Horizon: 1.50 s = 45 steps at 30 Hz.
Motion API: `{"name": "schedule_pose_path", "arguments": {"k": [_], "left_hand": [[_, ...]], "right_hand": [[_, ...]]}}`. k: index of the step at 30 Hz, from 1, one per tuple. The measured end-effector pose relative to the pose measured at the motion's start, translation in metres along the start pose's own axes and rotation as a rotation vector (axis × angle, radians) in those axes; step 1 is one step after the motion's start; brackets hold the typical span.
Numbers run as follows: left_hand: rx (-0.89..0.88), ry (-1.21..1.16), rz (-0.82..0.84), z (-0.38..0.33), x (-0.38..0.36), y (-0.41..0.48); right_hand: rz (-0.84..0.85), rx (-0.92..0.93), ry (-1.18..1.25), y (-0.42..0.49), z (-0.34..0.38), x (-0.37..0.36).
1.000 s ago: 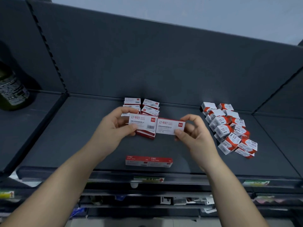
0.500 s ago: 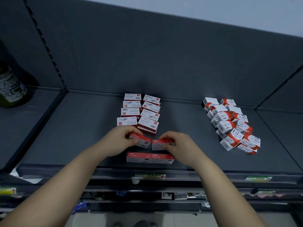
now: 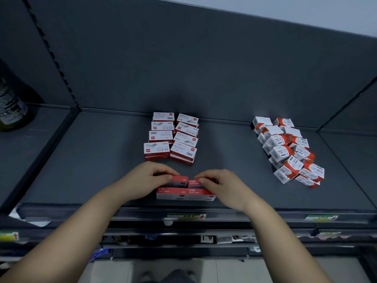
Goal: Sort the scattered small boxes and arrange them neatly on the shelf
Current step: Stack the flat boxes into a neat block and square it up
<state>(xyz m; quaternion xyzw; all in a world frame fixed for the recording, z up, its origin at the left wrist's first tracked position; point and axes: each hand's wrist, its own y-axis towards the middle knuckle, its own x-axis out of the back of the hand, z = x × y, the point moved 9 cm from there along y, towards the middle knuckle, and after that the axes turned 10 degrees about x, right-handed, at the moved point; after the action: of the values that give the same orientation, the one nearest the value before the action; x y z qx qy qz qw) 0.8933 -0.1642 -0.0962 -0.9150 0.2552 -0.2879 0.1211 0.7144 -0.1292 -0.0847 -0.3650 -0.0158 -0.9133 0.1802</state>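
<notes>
On the dark grey shelf, two red-and-white staple boxes stand on edge side by side near the front lip. Directly behind them, my left hand is shut on one staple box and my right hand is shut on another, both held on edge and touching the shelf just behind the front pair. Farther back lies a loose pile of several flat staple boxes. At the right sits a heap of several small paper-clip boxes.
A dark bottle stands on the neighbouring shelf at the far left. Price labels run along the shelf's front rail, with lower shelves below. The upright back panel closes off the rear.
Both hands came down from chest height, where they held two boxes flat, and now set these boxes on edge behind the front pair. The view has tilted slightly.
</notes>
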Motion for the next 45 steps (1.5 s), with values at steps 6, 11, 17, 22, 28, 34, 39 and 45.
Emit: {"name": "schedule_pose_path", "arguments": {"k": [6, 11, 17, 22, 28, 34, 39, 45], "left_hand": [[-0.004, -0.06, 0.007, 0.002, -0.003, -0.006], [-0.065, -0.03, 0.035, 0.003, -0.011, -0.011], [-0.161, 0.205, -0.105, 0.007, -0.018, -0.016], [-0.199, 0.157, -0.135, 0.004, -0.017, -0.02], [-0.223, 0.177, -0.167, 0.002, -0.018, -0.021], [-0.223, 0.193, -0.159, 0.005, -0.02, -0.019], [-0.17, -0.022, -0.139, 0.003, 0.004, -0.016], [-0.125, 0.005, -0.716, 0.007, 0.095, -0.01]], "right_hand": [[-0.034, 0.048, -0.003, -0.006, 0.002, -0.008], [-0.022, 0.115, -0.144, -0.011, 0.003, -0.016], [-0.076, 0.151, -0.21, -0.013, 0.004, -0.019], [-0.092, 0.175, -0.232, -0.017, 0.005, -0.022], [-0.108, 0.206, -0.248, -0.015, 0.01, -0.023], [-0.109, 0.196, -0.261, -0.015, 0.012, -0.021], [-0.095, 0.133, -0.11, -0.009, 0.011, -0.007], [-0.24, 0.042, -0.177, 0.039, 0.022, 0.03]]}}
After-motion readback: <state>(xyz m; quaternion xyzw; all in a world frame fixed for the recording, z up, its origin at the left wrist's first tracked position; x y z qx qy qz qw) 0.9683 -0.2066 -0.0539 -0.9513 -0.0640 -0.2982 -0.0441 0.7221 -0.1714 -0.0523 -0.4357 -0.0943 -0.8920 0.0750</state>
